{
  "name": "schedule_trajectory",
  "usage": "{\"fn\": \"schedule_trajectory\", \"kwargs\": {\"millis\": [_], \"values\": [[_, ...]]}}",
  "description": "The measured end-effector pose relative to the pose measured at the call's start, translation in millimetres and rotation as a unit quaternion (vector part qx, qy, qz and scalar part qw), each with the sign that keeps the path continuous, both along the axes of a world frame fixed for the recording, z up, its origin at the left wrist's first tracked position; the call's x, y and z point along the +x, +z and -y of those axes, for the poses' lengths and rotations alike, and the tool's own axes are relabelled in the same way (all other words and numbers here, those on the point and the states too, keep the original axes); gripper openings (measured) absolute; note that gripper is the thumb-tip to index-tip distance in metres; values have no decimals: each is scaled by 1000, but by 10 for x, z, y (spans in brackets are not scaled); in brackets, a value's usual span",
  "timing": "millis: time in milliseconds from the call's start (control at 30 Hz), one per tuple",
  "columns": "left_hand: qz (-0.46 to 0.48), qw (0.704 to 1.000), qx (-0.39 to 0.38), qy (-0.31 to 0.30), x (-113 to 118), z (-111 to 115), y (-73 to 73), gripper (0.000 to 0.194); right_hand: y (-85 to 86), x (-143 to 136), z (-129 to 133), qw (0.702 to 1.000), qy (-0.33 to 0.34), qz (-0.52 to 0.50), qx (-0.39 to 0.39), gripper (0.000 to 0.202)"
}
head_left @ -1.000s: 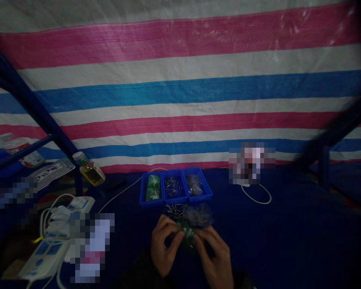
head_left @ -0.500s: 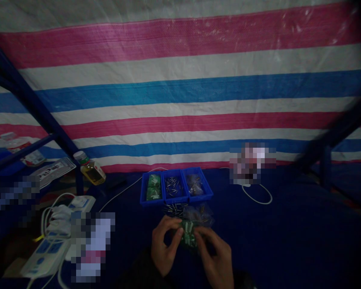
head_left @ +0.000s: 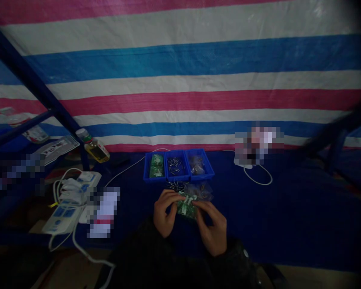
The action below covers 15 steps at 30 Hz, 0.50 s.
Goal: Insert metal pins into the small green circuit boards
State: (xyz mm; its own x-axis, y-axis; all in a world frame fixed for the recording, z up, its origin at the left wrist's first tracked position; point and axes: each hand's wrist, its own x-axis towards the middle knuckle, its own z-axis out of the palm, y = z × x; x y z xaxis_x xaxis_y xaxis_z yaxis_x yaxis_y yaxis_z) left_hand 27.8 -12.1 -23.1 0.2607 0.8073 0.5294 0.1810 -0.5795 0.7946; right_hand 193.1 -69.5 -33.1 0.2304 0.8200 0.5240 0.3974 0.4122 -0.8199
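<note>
The green bag [head_left: 185,208] sits between the two hands, at three o'clock from the left hand [head_left: 165,213] and ten o'clock from the right hand [head_left: 213,228]; both touch it, so neither is nearer. The fingers of each pinch its far part. Its long axis is hard to tell. Pins [head_left: 176,186] lie at eleven o'clock from it, clear bags [head_left: 202,191] at one, blue bins [head_left: 177,177] at twelve.

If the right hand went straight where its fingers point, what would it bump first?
Likely the small, roughly rectangular green-and-white packet: the right hand seems to be touching it, though dim light leaves depth unclear.
</note>
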Motion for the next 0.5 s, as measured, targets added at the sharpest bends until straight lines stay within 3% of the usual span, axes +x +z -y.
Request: {"fn": "schedule_trajectory", "kwargs": {"millis": [433, 500], "values": [[-2, 1000, -6, 22, 60, 30, -11, 3, -32, -13, 19, 999, -29, -8, -25, 7], [22, 999, -29, 29, 72, 40, -28, 9, -78, -29, 23, 997, -49, -40, -37, 17]]}}
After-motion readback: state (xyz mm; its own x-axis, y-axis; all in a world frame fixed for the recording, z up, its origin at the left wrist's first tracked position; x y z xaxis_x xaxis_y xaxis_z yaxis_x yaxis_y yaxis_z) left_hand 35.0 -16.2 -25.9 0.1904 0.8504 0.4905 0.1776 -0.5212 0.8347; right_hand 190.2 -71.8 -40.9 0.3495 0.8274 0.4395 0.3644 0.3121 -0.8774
